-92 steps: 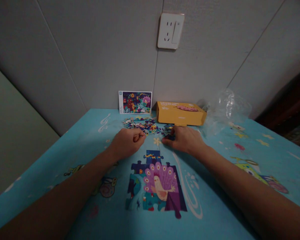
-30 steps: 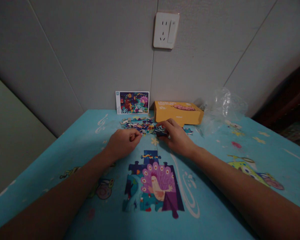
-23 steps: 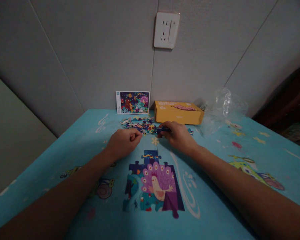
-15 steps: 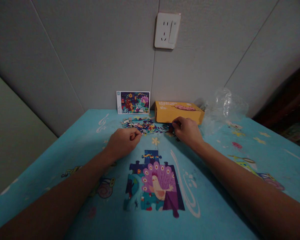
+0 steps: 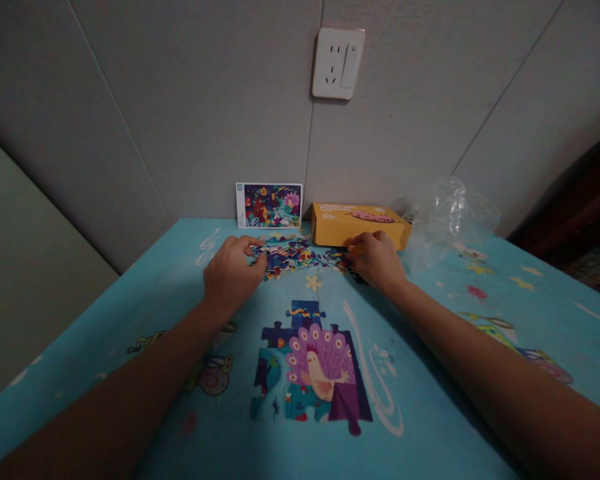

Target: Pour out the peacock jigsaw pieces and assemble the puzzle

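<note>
A heap of loose puzzle pieces [image 5: 295, 252] lies near the wall on the blue patterned table [image 5: 105, 313]. My left hand [image 5: 231, 275] rests at the heap's left end, fingers curled and pinching a small piece. At the heap's right end my right hand [image 5: 377, 259] has bent fingers down on the pieces; what it holds is hidden. A joined patch of puzzle showing a peacock [image 5: 314, 363] lies nearer me, between my forearms.
A picture card [image 5: 269, 205] leans against the grey wall. Beside it sits a yellow box [image 5: 357, 224], and to its right a crumpled clear plastic bag [image 5: 450, 213]. A wall socket [image 5: 339, 63] is above. The table's left edge drops off.
My left hand has moved forward and left onto the heap's left end. My right hand has shifted right along the heap, toward the yellow box.
</note>
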The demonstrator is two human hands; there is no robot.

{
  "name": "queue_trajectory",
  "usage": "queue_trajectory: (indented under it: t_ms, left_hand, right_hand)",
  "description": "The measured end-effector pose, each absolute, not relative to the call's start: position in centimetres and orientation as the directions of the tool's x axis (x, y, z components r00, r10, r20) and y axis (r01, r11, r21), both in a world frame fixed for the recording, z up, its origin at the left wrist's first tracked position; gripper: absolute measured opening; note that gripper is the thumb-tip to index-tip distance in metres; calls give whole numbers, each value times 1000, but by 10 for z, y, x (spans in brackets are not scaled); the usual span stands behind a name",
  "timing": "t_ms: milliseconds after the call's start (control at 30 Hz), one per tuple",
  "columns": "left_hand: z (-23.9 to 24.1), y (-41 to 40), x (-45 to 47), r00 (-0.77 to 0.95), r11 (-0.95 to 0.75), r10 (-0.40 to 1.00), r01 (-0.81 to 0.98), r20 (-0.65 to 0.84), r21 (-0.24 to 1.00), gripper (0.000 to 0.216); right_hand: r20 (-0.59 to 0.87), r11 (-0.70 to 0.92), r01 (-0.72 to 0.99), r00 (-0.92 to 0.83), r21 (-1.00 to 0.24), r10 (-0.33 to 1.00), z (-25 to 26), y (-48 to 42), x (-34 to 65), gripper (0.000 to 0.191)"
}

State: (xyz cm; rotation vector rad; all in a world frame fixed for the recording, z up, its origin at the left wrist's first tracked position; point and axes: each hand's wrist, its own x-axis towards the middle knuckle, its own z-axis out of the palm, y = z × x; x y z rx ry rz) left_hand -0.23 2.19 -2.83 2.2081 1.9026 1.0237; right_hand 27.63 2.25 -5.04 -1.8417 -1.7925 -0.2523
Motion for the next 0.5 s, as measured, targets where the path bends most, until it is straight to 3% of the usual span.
queue_trajectory:
  t_ms: [100,333,500]
  left_hand:
    - [-35,26,-2,33,-228,889,897,457,378,41]
    - [-38,22,3,-30,-72,953,944,300,323,62]
    - [-40,18,6,53,-126,969,946,241,298,82]
  right_hand:
    - [464,27,972,88,-235,882,-48,22,275,28]
    - [474,41,964,92,-263,876,-41,22,276,25]
    - [563,66,914,188,-400,805,-33,17,275,29]
